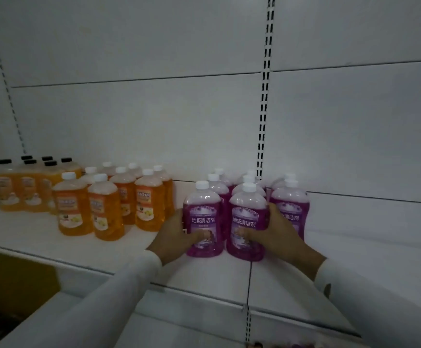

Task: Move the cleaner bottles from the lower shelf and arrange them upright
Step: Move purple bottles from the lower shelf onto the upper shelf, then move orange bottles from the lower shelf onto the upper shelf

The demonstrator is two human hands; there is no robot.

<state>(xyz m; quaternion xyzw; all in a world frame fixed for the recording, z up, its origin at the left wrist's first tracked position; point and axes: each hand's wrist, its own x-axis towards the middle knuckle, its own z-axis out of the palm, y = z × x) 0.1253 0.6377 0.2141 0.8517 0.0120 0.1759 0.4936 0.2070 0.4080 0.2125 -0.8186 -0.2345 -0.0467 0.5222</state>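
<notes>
Both hands work at the shelf's front edge: left hand and right hand each clasp an upright purple bottle. Several purple bottles already stand behind; remaining stock below is unseen.

A white back wall has a black slotted strip. The white shelf looks dim. A brown box sits low left.
</notes>
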